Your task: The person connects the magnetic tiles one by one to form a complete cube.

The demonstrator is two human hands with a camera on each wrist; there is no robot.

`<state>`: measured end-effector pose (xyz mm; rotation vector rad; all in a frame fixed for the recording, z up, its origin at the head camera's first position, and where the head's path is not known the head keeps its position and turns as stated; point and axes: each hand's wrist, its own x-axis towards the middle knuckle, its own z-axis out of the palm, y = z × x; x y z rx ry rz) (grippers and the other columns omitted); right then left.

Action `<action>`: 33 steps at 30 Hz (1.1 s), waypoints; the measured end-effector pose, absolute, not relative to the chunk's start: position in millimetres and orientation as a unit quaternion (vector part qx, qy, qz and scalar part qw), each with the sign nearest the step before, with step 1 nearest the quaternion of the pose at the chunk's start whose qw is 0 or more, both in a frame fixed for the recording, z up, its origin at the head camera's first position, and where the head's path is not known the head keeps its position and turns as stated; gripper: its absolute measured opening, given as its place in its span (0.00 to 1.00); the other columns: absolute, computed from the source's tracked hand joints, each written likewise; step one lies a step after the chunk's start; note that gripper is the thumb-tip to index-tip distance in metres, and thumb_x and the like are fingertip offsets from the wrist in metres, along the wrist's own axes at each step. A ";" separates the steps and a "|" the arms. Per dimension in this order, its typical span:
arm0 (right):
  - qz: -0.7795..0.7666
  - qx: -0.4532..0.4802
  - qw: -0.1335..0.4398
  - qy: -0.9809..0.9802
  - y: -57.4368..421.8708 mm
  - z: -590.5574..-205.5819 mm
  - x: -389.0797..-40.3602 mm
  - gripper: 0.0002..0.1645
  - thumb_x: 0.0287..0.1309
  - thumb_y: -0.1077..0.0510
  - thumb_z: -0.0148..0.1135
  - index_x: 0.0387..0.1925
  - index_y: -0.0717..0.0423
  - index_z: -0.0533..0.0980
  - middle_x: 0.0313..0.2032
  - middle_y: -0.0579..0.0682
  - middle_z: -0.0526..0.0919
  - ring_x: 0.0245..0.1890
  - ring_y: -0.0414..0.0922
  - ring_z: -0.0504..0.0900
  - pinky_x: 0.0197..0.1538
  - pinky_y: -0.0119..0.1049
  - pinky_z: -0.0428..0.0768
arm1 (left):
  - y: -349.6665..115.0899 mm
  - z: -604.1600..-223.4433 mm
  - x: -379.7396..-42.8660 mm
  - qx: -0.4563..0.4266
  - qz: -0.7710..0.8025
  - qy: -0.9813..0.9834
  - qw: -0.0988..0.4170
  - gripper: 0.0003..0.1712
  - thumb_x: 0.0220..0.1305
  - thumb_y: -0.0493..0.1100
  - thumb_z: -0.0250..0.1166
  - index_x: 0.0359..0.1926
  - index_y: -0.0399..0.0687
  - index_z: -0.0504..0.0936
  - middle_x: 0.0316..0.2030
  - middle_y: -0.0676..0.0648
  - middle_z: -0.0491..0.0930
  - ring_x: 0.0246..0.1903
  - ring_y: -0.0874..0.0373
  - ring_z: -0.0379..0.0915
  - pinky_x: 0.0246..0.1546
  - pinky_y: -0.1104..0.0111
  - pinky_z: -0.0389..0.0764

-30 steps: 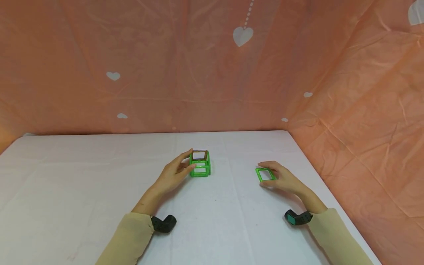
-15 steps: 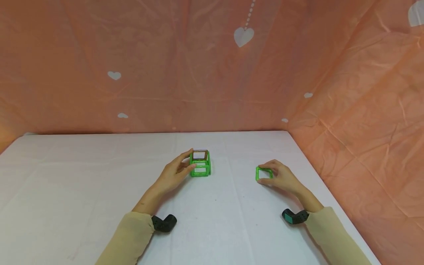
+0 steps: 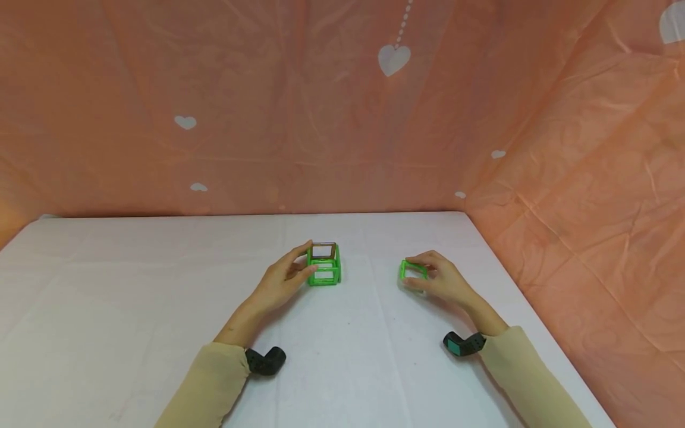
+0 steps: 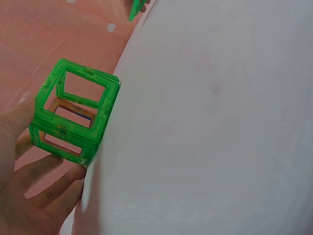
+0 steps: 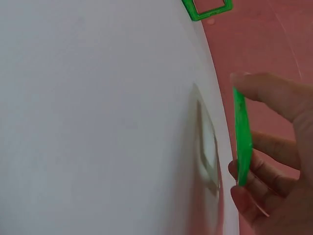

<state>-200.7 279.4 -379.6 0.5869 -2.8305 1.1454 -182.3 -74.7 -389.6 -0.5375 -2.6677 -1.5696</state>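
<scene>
A small cube-like build of green square magnetic tiles (image 3: 324, 282) stands on the table in the head view, with one brown-orange tile (image 3: 323, 251) in it. My left hand (image 3: 279, 282) grips this build from its left side, thumb at the front and fingers behind. In the left wrist view the joined green frames (image 4: 90, 128) show their open middles. Off to the right, my right hand (image 3: 441, 279) pinches a single green square tile (image 5: 243, 139) by its edges between thumb and fingers. That tile is held up off the table, and its shadow falls below it.
A white cloth covers the table (image 3: 160, 309). Behind it hangs an orange curtain (image 3: 299, 119) with pale hearts, and another stretch of it (image 3: 599, 196) runs along the right edge. A dark wrist camera (image 3: 266, 361) sits on the left wrist, another (image 3: 464, 344) on the right.
My right hand has moved left and slightly away from the body with the green tile, which has tipped more upright. The left hand and the build stay where they were.
</scene>
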 end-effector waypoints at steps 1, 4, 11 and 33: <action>0.370 0.189 0.016 -0.909 276.3 -378.7 -201.4 0.28 0.49 0.55 0.74 0.52 0.61 0.79 0.48 0.56 0.79 0.51 0.52 0.75 0.56 0.54 0.74 | -75.1 -389.5 -182.3 -0.172 -0.499 -0.849 0.000 0.34 0.69 0.47 0.58 0.72 0.46 0.58 0.66 0.34 0.66 0.55 0.39 0.75 0.55 0.48 0.74; 0.382 0.195 0.011 -0.903 267.2 -376.5 -203.6 0.27 0.50 0.55 0.73 0.52 0.60 0.80 0.48 0.56 0.79 0.51 0.52 0.75 0.56 0.54 0.73 | -75.9 -389.3 -182.4 -0.171 -0.498 -0.850 0.000 0.34 0.69 0.47 0.58 0.72 0.46 0.58 0.66 0.35 0.66 0.55 0.39 0.75 0.55 0.48 0.74; 0.412 0.214 0.016 -0.886 243.5 -372.6 -209.8 0.26 0.51 0.56 0.72 0.53 0.59 0.79 0.48 0.56 0.78 0.50 0.51 0.74 0.56 0.52 0.71 | -74.6 -390.1 -183.7 -0.177 -0.506 -0.844 -0.002 0.34 0.69 0.46 0.58 0.72 0.45 0.58 0.65 0.34 0.66 0.55 0.39 0.75 0.55 0.49 0.75; 0.462 0.255 0.043 -0.849 181.4 -364.9 -219.7 0.27 0.47 0.56 0.75 0.51 0.57 0.81 0.49 0.55 0.80 0.54 0.53 0.76 0.59 0.58 0.70 | -75.0 -389.9 -181.3 -0.172 -0.501 -0.848 0.005 0.34 0.69 0.46 0.59 0.72 0.46 0.59 0.66 0.35 0.66 0.54 0.40 0.76 0.55 0.49 0.75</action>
